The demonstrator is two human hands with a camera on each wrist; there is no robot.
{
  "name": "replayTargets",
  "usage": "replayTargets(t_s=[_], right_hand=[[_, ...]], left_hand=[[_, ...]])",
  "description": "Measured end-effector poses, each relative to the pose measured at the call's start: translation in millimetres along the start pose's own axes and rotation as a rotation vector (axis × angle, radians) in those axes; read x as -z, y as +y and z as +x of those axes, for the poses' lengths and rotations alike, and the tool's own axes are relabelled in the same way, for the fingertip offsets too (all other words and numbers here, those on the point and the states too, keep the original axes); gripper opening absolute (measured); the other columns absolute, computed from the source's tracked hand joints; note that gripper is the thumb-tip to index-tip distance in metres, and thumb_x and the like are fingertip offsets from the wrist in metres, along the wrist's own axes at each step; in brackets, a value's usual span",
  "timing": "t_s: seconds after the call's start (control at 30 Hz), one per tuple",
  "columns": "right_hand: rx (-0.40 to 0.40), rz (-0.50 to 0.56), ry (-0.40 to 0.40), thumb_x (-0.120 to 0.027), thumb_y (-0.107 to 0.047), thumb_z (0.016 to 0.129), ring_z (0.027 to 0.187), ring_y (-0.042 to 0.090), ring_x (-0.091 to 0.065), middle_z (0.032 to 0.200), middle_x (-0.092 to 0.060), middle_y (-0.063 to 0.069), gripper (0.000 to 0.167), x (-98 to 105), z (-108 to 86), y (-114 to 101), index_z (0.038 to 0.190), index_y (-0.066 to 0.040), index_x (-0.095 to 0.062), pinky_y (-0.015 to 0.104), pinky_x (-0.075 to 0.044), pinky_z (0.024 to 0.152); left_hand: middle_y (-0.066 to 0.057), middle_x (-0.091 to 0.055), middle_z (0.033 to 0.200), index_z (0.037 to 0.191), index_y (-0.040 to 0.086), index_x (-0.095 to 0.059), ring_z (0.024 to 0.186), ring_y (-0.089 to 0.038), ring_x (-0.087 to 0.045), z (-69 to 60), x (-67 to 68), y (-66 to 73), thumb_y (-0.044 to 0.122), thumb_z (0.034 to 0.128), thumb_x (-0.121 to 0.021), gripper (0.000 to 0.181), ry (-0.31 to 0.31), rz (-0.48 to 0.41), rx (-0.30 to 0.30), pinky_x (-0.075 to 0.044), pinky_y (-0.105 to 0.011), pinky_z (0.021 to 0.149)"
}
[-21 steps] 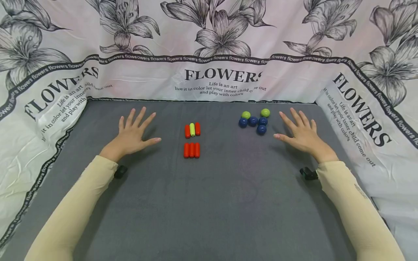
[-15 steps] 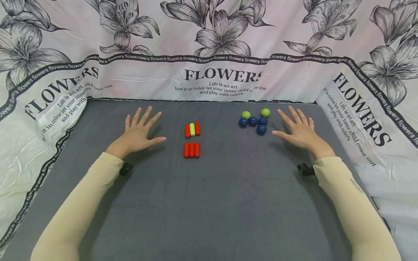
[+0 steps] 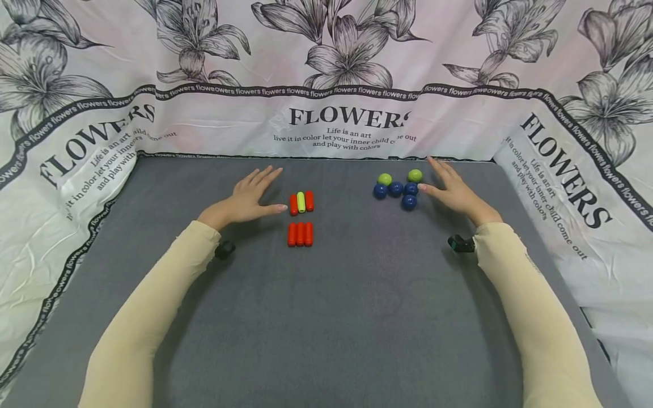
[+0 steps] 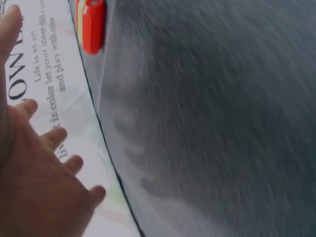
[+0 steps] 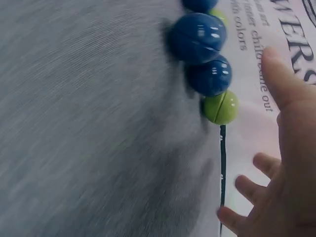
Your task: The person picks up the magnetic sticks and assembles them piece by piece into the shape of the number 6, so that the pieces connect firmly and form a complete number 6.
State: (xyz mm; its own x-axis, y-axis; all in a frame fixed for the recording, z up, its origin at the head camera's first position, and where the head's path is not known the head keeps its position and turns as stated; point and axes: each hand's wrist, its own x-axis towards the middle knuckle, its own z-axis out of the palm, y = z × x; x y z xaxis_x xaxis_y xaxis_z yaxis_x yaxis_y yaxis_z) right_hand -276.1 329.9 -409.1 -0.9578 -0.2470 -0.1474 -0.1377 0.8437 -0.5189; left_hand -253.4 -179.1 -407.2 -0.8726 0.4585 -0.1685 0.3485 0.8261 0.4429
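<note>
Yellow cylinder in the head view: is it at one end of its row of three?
No, the yellow cylinder lies in the middle, between the left red cylinder and the right red cylinder.

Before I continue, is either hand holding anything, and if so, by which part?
Nothing is held: the left hand is empty near the red pieces, the right hand empty near the blue balls.

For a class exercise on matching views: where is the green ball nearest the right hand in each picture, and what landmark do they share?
Head: the green ball is right of centre, just above the blue balls, near the right hand.
Left wrist: not in this picture.
Right wrist: the green ball is right of centre, near mid-height, lowest ball there.
Shared landmark: printed cloth with black lettering.
</note>
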Motion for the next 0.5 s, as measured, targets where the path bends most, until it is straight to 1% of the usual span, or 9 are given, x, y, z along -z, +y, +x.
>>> replayTargets(t_s=[0.07, 0.13, 0.2, 0.3, 0.37, 0.5], right_hand=[[0.001, 0.072, 0.008, -0.051, -0.053, 0.099, 0.151, 0.049, -0.009, 0.168, -0.001, 0.016, 0.082, 1.1, 8.0, -1.0, 0.160, -0.029, -0.003, 0.074, -0.012, 0.115], [-0.015, 0.122, 0.021, -0.052, -0.050, 0.100, 0.149, 0.050, -0.018, 0.167, -0.009, 0.018, 0.078, 2.0, 15.1, -1.9, 0.161, -0.026, -0.009, 0.072, -0.019, 0.116], [-0.051, 0.165, 0.037, -0.052, -0.048, 0.100, 0.146, 0.050, -0.027, 0.165, -0.018, 0.020, 0.075, 2.7, 20.7, -3.0, 0.160, -0.025, -0.014, 0.070, -0.025, 0.115], [-0.097, 0.212, 0.063, -0.054, -0.047, 0.100, 0.144, 0.047, -0.034, 0.159, -0.031, 0.023, 0.070, 2.9, 27.7, -3.3, 0.158, -0.024, -0.023, 0.068, -0.029, 0.114], [-0.111, 0.233, 0.075, -0.055, -0.046, 0.099, 0.142, 0.045, -0.037, 0.155, -0.038, 0.022, 0.067, 2.4, 31.4, -3.1, 0.156, -0.022, -0.029, 0.065, -0.030, 0.115], [-0.114, 0.246, 0.086, -0.058, -0.043, 0.099, 0.138, 0.041, -0.043, 0.149, -0.048, 0.021, 0.059, -0.2, 36.5, -0.7, 0.150, -0.018, -0.043, 0.062, -0.033, 0.114]], left_hand=[[-0.008, -0.008, 0.169, 0.160, 0.028, -0.010, 0.154, -0.039, -0.005, 6.1, -1.0, 3.2, 0.059, 0.0903, -0.061, 0.092, -0.002, -0.058, -0.018, -0.009, -0.067, 0.121], [-0.011, -0.019, 0.166, 0.159, 0.022, -0.019, 0.153, -0.038, -0.014, 12.1, -2.3, 6.1, 0.052, 0.0906, -0.066, 0.088, 0.008, -0.111, -0.035, -0.014, -0.064, 0.122], [-0.013, -0.030, 0.162, 0.156, 0.016, -0.029, 0.150, -0.036, -0.023, 18.8, -4.7, 8.5, 0.044, 0.0907, -0.069, 0.082, 0.014, -0.154, -0.054, -0.018, -0.060, 0.122], [-0.014, -0.042, 0.154, 0.150, 0.008, -0.041, 0.144, -0.033, -0.033, 28.1, -10.1, 10.9, 0.037, 0.0901, -0.072, 0.073, 0.022, -0.190, -0.071, -0.025, -0.054, 0.121], [-0.014, -0.047, 0.149, 0.146, 0.007, -0.047, 0.139, -0.033, -0.037, 33.6, -14.6, 12.1, 0.036, 0.0893, -0.073, 0.069, 0.020, -0.198, -0.066, -0.030, -0.053, 0.118], [-0.015, -0.049, 0.144, 0.140, 0.009, -0.055, 0.131, -0.034, -0.037, 39.4, -21.4, 15.9, 0.039, 0.0865, -0.075, 0.065, 0.012, -0.199, -0.018, -0.030, -0.057, 0.113]])
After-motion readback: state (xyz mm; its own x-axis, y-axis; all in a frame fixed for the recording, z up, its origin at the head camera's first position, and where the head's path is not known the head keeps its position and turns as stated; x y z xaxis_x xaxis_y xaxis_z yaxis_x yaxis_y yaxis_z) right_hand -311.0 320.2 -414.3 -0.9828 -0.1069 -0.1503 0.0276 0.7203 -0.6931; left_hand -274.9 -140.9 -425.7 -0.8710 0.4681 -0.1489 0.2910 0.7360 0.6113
